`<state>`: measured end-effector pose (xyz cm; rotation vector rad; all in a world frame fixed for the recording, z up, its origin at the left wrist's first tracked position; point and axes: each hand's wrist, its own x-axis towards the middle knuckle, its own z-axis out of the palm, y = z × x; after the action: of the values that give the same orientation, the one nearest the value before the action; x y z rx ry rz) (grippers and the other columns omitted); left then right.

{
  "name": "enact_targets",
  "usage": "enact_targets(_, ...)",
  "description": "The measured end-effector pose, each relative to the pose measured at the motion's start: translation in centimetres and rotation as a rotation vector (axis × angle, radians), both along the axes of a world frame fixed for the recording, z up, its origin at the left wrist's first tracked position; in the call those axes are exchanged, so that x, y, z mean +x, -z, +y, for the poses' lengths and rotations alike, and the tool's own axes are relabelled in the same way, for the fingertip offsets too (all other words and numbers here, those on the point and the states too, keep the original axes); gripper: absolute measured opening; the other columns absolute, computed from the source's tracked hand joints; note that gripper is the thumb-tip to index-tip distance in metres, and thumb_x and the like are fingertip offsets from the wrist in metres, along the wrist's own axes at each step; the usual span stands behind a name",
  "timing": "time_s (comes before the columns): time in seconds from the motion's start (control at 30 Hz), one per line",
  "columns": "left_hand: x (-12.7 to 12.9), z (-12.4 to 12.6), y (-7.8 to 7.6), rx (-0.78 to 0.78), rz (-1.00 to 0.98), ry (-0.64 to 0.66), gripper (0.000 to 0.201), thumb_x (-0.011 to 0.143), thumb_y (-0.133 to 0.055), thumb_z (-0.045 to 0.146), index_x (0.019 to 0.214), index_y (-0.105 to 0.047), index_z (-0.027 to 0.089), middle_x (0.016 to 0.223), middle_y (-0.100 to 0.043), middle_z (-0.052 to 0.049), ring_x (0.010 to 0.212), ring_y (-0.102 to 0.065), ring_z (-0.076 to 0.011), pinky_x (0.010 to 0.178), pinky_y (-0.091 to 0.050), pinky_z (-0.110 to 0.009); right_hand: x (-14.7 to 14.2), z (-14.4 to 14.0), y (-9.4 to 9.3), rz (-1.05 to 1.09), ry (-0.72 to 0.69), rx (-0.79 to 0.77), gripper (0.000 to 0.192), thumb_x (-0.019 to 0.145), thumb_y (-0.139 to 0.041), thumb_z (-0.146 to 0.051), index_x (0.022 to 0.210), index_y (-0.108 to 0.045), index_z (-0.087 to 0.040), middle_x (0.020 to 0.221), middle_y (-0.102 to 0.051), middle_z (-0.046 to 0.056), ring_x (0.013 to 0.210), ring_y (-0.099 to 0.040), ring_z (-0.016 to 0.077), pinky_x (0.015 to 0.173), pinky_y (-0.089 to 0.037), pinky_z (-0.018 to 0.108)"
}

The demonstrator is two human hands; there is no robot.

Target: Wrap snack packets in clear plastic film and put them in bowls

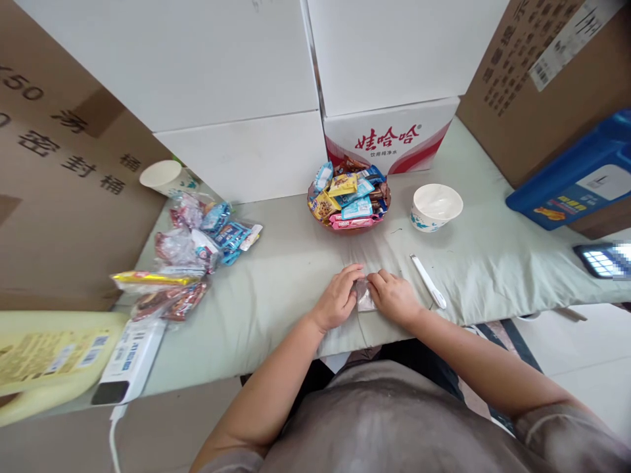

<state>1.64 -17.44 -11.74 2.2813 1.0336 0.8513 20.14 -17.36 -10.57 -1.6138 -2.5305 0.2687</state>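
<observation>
Hands meet at the near edge of the table: the left hand [339, 299] and the right hand [394, 297] both pinch a small clear packet [365, 295] between them, fingers closed on its two sides. The packet lies flat on the cloth, just in front of the person's body, and most of it is covered by the fingers; what is inside it cannot be made out.

A white tool [428, 281] lies on the cloth just right of the right hand, apart from it; its exact kind is hard to tell. Behind the hands stands a bowl of wrapped snacks [349, 197], and right of that a white paper bowl [436, 206]. To the left lies a loose pile of snack packets [190, 253], with a paper cup [162, 176] behind it, partly hidden by the pile.

At the left edge a yellow jug [46, 358] and a white box [129, 358] are cut off or seen at a steep angle, their labels unreadable. At the right edge a blue box [582, 174] leans against a brown carton [537, 72], and a phone [604, 260] is partly blurred.

The table is covered by a pale green cloth [276, 289], wrinkled near the front. White cartons [231, 72] and one printed in red [387, 141] stand stacked along the back, and a large brown carton [64, 171] walls off the left. Pale floor shows at lower right.
</observation>
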Motion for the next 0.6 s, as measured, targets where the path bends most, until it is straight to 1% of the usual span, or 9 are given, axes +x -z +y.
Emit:
enact_targets(0.1, 0.4, 0.0, -0.1, 0.024, 0.085, -0.034, 0.018, 0.091, -0.051, 0.022, 0.106, -0.058, 0.017, 0.129, -0.053, -0.014, 0.122, -0.05, -0.0269, 0.103, -0.044, -0.047, 0.3, 0.2, 0.3, -0.009, 0.018, 0.043, 0.031, 0.099, -0.036, -0.027, 0.11, -0.063, -0.016, 0.093, -0.063, 0.01, 0.08, -0.058, 0.0213, 0.067, -0.039, 0.031)
enact_targets(0.17, 0.6, 0.0, 0.1, 0.045, 0.14, -0.071, 0.021, 0.086, -0.061, 0.028, 0.103, -0.059, 0.016, 0.124, -0.054, -0.015, 0.119, -0.05, -0.0294, 0.102, -0.045, -0.05, 0.9, 0.5, 0.2, 0.008, 0.056, 0.107, 0.03, 0.098, -0.039, -0.026, 0.111, -0.063, -0.015, 0.102, -0.062, 0.014, 0.089, -0.057, 0.0249, 0.076, -0.042, 0.035)
enact_targets(0.23, 0.8, 0.0, 0.2, 0.057, 0.159, -0.085, 0.028, 0.084, -0.064, 0.03, 0.107, -0.059, 0.016, 0.123, -0.054, -0.015, 0.12, -0.049, -0.0306, 0.101, -0.045, -0.052, 1.6, 0.6, -0.1, 0.062, 0.068, 0.192, 0.027, 0.095, -0.043, -0.022, 0.112, -0.063, -0.014, 0.114, -0.06, 0.017, 0.106, -0.052, 0.0295, 0.088, -0.042, 0.042)
enact_targets(0.27, 0.8, 0.0, 0.3, 0.063, 0.16, -0.083, 0.031, 0.084, -0.064, 0.03, 0.11, -0.058, 0.016, 0.123, -0.054, -0.015, 0.12, -0.049, -0.0307, 0.101, -0.045, -0.053, 1.8, 0.6, -0.2, 0.101, 0.033, 0.221, 0.026, 0.094, -0.045, -0.02, 0.112, -0.063, -0.015, 0.119, -0.058, 0.017, 0.113, -0.049, 0.0306, 0.093, -0.04, 0.045)
enact_targets(0.33, 0.8, 0.0, 0.3, 0.076, 0.162, -0.073, 0.035, 0.084, -0.062, 0.03, 0.116, -0.056, 0.015, 0.124, -0.054, -0.016, 0.12, -0.048, -0.0309, 0.101, -0.045, -0.053, 2.2, 0.1, -0.1, 0.178, -0.131, 0.23, 0.025, 0.094, -0.046, -0.018, 0.112, -0.064, -0.016, 0.124, -0.058, 0.015, 0.121, -0.045, 0.029, 0.099, -0.04, 0.046)
enact_targets(0.4, 0.7, 0.0, 0.2, 0.08, 0.159, -0.069, 0.038, 0.083, -0.062, 0.028, 0.119, -0.055, 0.016, 0.124, -0.054, -0.016, 0.12, -0.048, -0.0311, 0.102, -0.044, -0.053, 2.3, -0.7, 0.2, 0.214, -0.307, 0.203, 0.024, 0.094, -0.047, -0.019, 0.112, -0.064, -0.016, 0.123, -0.059, 0.014, 0.122, -0.046, 0.0264, 0.1, -0.042, 0.044)
enact_targets(0.43, 0.6, 0.0, 0.1, 0.077, 0.151, -0.066, 0.039, 0.082, -0.062, 0.026, 0.119, -0.055, 0.016, 0.125, -0.054, -0.015, 0.12, -0.048, -0.0311, 0.102, -0.044, -0.053, 2.4, -1.1, 0.5, 0.214, -0.357, 0.189, 0.024, 0.094, -0.048, -0.019, 0.112, -0.063, -0.016, 0.123, -0.06, 0.014, 0.121, -0.047, 0.0256, 0.1, -0.043, 0.043)
enact_targets(0.53, 0.3, -0.1, -0.2, 0.05, 0.096, -0.072, 0.042, 0.08, -0.06, 0.02, 0.12, -0.054, 0.017, 0.125, -0.054, -0.014, 0.119, -0.05, -0.0292, 0.102, -0.045, -0.051, 3.1, -1.5, 0.8, 0.19, -0.394, 0.127, 0.022, 0.092, -0.05, -0.015, 0.109, -0.064, -0.015, 0.116, -0.063, 0.013, 0.111, -0.053, 0.0232, 0.094, -0.047, 0.039)
enact_targets(0.6, 0.2, -0.1, -0.2, 0.038, 0.048, -0.094, 0.039, 0.08, -0.058, 0.017, 0.119, -0.054, 0.018, 0.124, -0.055, -0.014, 0.117, -0.052, -0.0271, 0.1, -0.047, -0.049, 4.3, -0.5, 0.0, 0.203, -0.405, 0.091, 0.024, 0.092, -0.046, -0.011, 0.105, -0.066, -0.017, 0.107, -0.066, 0.01, 0.1, -0.057, 0.0206, 0.088, -0.05, 0.035)
